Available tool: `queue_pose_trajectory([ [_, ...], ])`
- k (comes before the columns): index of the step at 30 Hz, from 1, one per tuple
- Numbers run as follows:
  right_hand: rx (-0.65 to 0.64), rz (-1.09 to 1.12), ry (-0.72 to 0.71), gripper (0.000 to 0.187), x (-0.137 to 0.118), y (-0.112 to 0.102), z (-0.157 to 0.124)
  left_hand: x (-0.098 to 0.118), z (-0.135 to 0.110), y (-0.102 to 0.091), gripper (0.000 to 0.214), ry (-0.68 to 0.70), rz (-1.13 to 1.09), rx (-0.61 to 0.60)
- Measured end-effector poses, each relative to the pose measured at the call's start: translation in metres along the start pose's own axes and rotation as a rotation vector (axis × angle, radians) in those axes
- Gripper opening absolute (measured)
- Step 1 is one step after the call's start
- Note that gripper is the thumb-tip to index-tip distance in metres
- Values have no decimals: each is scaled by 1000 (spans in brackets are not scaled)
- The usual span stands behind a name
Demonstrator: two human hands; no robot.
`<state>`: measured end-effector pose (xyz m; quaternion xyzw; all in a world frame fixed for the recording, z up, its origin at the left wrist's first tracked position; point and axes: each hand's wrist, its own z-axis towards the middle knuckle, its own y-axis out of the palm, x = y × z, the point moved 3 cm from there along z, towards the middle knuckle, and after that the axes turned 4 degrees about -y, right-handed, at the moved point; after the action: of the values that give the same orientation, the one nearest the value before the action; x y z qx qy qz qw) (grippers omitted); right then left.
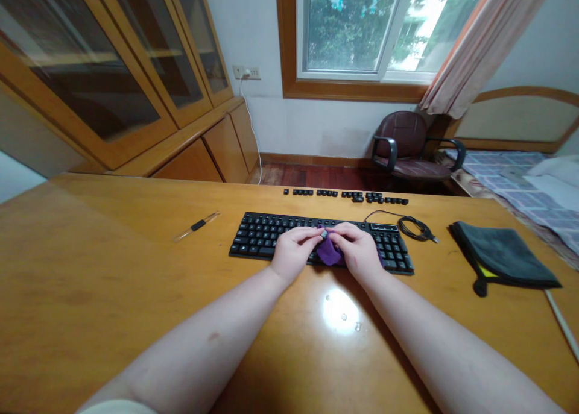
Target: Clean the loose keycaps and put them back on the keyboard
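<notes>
A black keyboard point(262, 236) lies on the wooden desk point(113, 281). Both my hands rest over its middle. My left hand point(294, 251) pinches a small dark keycap point(324, 234) between its fingertips. My right hand point(359, 248) is closed around a purple cloth point(329, 252) and presses it against that keycap. A row of removed black keycaps point(346, 194) lies along the desk's far edge, behind the keyboard.
The keyboard's coiled cable point(414, 227) lies at its right end. A folded dark cloth point(502, 254) sits at the right, a clear thin tool point(196, 226) at the left. Beyond the desk stand a cabinet point(136, 88), an office chair point(407, 149) and a bed point(520, 173).
</notes>
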<state>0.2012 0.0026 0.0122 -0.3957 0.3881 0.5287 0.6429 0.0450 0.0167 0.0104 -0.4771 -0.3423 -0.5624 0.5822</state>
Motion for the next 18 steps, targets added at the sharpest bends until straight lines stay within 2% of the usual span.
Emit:
queue_pose_trajectory([
  [5,-28,-1,9,12,2,2,-1,2,-1,1,16,52,32,-13],
  [11,-1,-4,68,14,4,0,0,0,-2,0,16,98,128,79],
  [18,-41,25,61,19,1,5,-2,2,-4,-1,16,192,262,15],
])
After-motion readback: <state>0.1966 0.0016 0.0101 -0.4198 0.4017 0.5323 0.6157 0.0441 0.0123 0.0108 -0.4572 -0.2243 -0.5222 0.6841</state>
